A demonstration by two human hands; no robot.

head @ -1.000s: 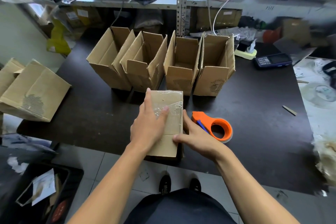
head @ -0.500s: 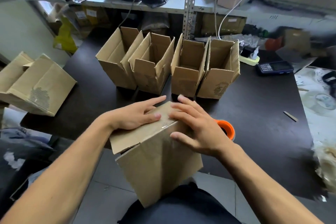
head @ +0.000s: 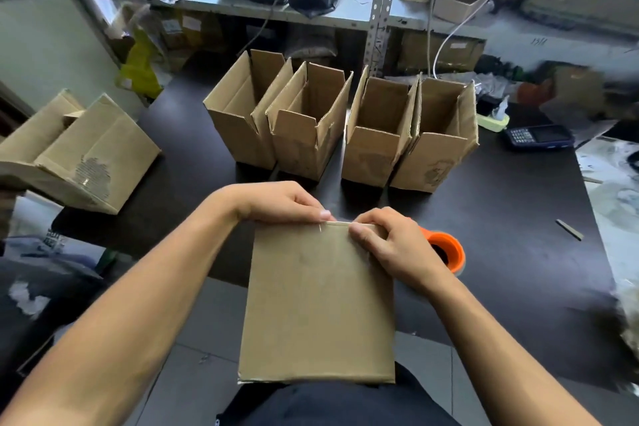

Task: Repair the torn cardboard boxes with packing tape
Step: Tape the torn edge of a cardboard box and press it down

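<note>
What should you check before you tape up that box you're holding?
1. Both hands grip the box: ok. The left hand and right hand pinch the far edge of the cardboard box.
2. Tape dispenser within reach: ok. The orange tape dispenser lies on the table beside the right hand.
3. A hand free to take it: not ok.
4. Tear located: cannot tell.
5. Box resting steady on the table: cannot tell.

Matt brown cardboard box [head: 318, 304]; dark smooth table [head: 511, 252].
</note>
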